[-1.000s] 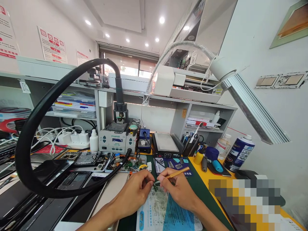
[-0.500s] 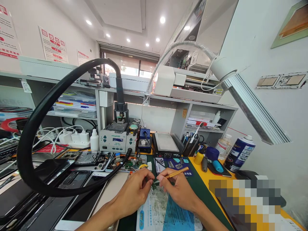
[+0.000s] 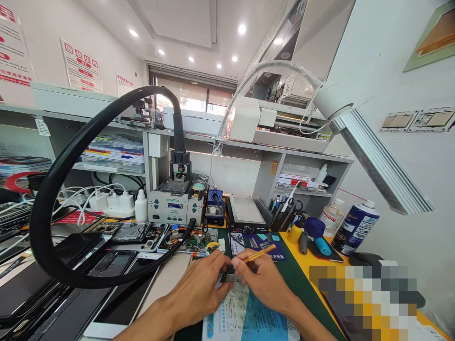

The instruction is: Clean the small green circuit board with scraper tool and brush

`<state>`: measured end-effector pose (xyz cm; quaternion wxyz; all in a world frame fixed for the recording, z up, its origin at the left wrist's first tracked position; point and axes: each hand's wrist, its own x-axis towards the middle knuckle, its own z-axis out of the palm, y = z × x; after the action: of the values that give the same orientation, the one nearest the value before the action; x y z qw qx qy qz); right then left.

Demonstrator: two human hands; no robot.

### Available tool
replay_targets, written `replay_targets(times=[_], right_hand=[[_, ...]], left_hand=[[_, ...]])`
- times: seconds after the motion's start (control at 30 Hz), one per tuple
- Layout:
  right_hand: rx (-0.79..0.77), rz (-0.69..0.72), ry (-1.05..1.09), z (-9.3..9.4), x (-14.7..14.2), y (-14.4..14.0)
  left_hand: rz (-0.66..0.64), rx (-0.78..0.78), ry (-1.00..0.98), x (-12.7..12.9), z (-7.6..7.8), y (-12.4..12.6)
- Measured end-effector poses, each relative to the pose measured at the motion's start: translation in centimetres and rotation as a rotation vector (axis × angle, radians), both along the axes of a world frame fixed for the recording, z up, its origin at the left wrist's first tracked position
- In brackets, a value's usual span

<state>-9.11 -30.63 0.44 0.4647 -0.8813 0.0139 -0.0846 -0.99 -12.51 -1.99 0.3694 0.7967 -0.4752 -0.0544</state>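
Note:
My left hand (image 3: pixel 201 284) is closed, its thumb and fingers pinching a small dark-green circuit board (image 3: pixel 223 279), mostly covered by the fingers. A slim tool with a gold handle (image 3: pixel 262 253) is gripped like a pen in my right hand (image 3: pixel 261 279); its tip is hidden at the fingertips, so its kind does not show. The fingertips of both hands meet, or nearly so, just above the board. Beneath them lies a blue-and-white printed pad (image 3: pixel 249 317) with worn, stained patches, on a green mat (image 3: pixel 298 279).
A thick black hose (image 3: pixel 35 203) loops at left from the grey rework station (image 3: pixel 176 208). Behind my hands are a tray of circuit boards (image 3: pixel 194 239) and a heating plate (image 3: pixel 247 210). Phones (image 3: pixel 119 293) crowd the left; a spray can (image 3: pixel 355 227) stands right, under a lamp (image 3: pixel 384 161).
My left fingers have shifted toward the right hand and cover more of the circuit board. The gold-handled tool has moved slightly left and tilted a little more steeply.

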Motion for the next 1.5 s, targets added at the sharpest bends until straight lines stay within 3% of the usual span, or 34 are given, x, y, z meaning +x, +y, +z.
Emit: replay_targets(times=[0.3, 0.9, 1.5], right_hand=[[-0.057, 0.006, -0.053, 0.2, -0.4, 0.0], [-0.245, 0.053, -0.139, 0.4, -0.7, 0.3], [-0.248, 0.023, -0.178, 0.1, -0.6, 0.3]], left_hand=[[-0.072, 0.017, -0.019, -0.1, 1.0, 0.7], [0.009, -0.016, 0.045, 0.1, -0.2, 0.0], [-0.003, -0.035, 0.054, -0.1, 0.0, 0.2]])
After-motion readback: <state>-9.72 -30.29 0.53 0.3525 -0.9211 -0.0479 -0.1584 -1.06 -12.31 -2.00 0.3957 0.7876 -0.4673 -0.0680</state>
